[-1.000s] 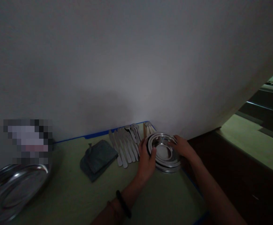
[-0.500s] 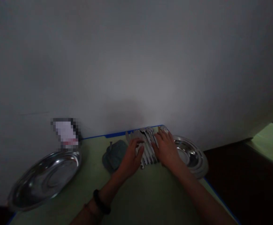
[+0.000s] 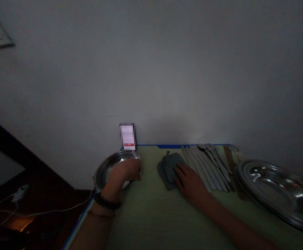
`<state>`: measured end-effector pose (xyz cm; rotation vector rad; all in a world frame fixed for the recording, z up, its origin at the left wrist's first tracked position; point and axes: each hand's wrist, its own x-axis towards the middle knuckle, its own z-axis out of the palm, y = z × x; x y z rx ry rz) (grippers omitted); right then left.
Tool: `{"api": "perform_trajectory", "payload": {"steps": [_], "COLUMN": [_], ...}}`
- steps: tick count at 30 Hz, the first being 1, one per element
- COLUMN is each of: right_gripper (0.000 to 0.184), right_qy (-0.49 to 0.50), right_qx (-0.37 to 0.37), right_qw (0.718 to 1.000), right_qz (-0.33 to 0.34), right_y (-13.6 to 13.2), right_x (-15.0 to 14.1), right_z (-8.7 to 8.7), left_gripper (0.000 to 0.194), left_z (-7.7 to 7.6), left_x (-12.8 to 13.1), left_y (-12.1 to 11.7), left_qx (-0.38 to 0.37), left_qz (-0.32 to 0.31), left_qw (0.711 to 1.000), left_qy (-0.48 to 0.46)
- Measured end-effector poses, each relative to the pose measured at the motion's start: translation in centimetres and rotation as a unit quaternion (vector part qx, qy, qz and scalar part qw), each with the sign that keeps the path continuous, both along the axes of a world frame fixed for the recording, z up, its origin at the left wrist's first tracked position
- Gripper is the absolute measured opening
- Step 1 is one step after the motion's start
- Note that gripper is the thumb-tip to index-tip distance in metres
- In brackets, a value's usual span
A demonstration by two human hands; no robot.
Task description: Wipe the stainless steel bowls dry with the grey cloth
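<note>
Right hand (image 3: 190,182), fingers loosely spread, meets the near right side of the grey cloth (image 3: 176,165), which lies away and to the left of its palm. Left hand (image 3: 130,168) is at the steel bowl (image 3: 101,170), over its right side; from where I stand I can't tell whether it pinches the rim. Knives (image 3: 201,166) slant leftward away from the person, just right of the cloth. Beyond the bowl, a phone (image 3: 128,137) stands near the wall (image 3: 167,69).

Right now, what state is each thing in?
Round shiny metal bowl: facing up, left hand at rim.
Grey-blue fabric cloth: folded, under right hand.
Long silver metal cutlery: side by side.
Wide shiny metal dishes, far right: stacked, facing up.
Black-edged rectangular device: upright, screen lit.
</note>
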<state>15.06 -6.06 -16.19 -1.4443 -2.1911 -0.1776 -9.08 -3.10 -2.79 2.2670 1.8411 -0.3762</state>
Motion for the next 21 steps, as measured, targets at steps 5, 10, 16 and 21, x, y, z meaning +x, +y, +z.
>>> {"api": "perform_trajectory", "payload": {"steps": [5, 10, 16, 21], "right_gripper": [0.037, 0.039, 0.043, 0.047], "right_qy": [-0.021, -0.001, -0.005, -0.021], "right_qx": [0.009, 0.000, -0.013, -0.040], "right_qw": [1.000, 1.000, 1.000, 0.999], "right_qz": [-0.006, 0.005, 0.003, -0.006], "right_y": [-0.2, -0.2, -0.5, -1.0], "right_x": [0.1, 0.3, 0.4, -0.4], "right_z": [0.0, -0.2, 0.3, 1.7], "left_gripper": [0.032, 0.024, 0.026, 0.030], "left_z": [1.4, 2.8, 4.3, 6.8], "left_x": [-0.1, -0.5, -0.2, -0.3], "left_y": [-1.0, -1.4, -2.7, -5.3], "left_qx": [0.044, 0.047, 0.115, 0.220], "left_qz": [-0.015, -0.025, 0.013, 0.137], "left_qw": [0.999, 0.998, 0.993, 0.965], "left_qy": [-0.002, -0.028, -0.031, -0.040]}}
